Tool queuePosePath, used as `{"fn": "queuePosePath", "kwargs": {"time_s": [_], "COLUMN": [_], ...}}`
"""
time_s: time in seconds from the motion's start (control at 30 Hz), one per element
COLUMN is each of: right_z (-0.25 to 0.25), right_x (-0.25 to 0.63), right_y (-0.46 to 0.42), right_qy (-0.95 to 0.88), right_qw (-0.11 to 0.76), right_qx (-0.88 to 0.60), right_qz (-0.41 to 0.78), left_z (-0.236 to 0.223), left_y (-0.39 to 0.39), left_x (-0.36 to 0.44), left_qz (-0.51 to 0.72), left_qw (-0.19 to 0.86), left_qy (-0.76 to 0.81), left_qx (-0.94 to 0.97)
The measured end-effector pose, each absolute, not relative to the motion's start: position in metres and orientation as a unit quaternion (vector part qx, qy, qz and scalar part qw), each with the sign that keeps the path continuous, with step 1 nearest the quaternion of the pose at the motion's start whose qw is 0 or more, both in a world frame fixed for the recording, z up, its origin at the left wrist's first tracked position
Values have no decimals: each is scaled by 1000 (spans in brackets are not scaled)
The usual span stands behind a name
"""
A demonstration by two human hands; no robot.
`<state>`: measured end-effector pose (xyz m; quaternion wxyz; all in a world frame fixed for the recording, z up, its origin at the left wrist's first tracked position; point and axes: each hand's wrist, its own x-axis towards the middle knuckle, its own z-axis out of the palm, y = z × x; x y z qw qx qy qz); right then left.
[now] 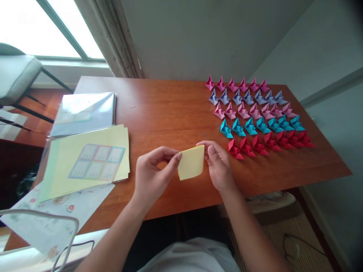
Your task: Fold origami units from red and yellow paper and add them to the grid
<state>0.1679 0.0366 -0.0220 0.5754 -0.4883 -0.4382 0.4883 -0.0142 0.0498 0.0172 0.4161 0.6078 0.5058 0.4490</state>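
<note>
A folded yellow paper square (191, 163) is held up just above the front edge of the wooden table (170, 109). My left hand (151, 176) pinches its left edge between thumb and fingertips. My right hand (217, 164) grips its right edge the same way. To the right of my right hand lie rows of folded paper shapes: red (268, 142) nearest, then blue (261, 126), pink (253, 111), lilac (246, 97) and magenta (236, 84) at the back.
A stack of yellow sheets (87, 160) with a printed instruction card lies at the left, a plastic sleeve of paper (83, 113) behind it. Printed wrapping (53, 219) overhangs the near left corner. A grey chair (17, 73) stands by the window.
</note>
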Motion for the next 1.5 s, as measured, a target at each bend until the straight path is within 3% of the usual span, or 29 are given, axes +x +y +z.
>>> {"fn": "queuePosePath", "kwargs": {"time_s": [0.17, 1.0, 1.5], "right_z": [-23, -26, -20], "right_x": [164, 170, 168], "right_y": [37, 33, 31], "right_qy": [-433, -406, -425], "right_qw": [564, 586, 553], "right_qx": [-505, -543, -565], "right_qz": [488, 444, 441], "left_z": [5, 4, 3], "left_y": [53, 52, 53], "left_x": [-12, -11, -13], "left_qz": [454, 428, 411], "left_qw": [479, 474, 485], "left_qy": [508, 505, 518], "left_qx": [554, 581, 572]}}
